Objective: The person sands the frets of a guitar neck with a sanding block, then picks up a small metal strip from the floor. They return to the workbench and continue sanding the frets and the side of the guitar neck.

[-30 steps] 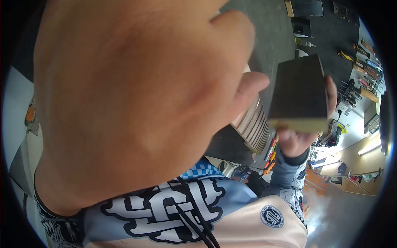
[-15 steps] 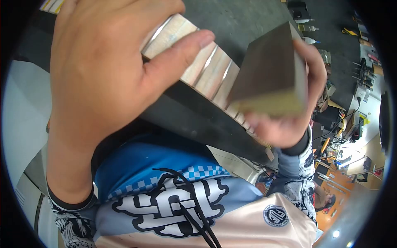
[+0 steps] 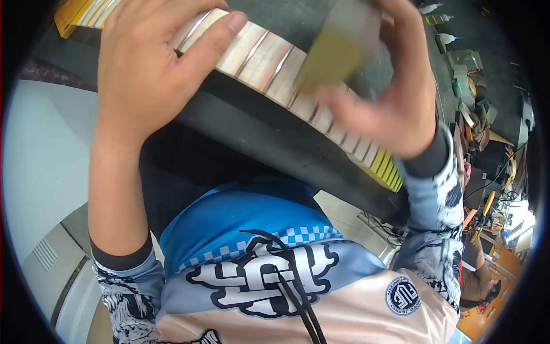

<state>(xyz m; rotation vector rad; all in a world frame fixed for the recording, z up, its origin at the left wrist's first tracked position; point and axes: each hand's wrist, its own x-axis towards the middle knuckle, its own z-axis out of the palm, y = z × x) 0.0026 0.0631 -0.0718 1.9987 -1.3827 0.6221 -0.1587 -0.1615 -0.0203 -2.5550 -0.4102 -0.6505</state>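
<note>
A fretted guitar neck (image 3: 249, 60) runs diagonally along the edge of the dark bench, its pale fretboard crossed by metal frets. Yellow (image 3: 385, 169) covers the frets at its lower right end. My left hand (image 3: 143, 74) lies over the upper left part of the neck, thumb along the fretboard and fingers wrapped over the far side. In my right hand (image 3: 395, 109) is a sanding block (image 3: 338, 54), tilted over the middle of the fretboard and blurred by motion. Whether the block touches the frets I cannot tell.
Glue-type bottles (image 3: 447, 38) and a clear container (image 3: 464, 59) stand at the bench's far right. Tools and cables crowd the right side. Another person (image 3: 481, 281) is in the background at lower right. A white panel (image 3: 46, 143) is at left.
The sanding block and my right hand have moved up and away from my body, and the block has turned to show its yellowish side. More of the neck and its yellow end shows.
</note>
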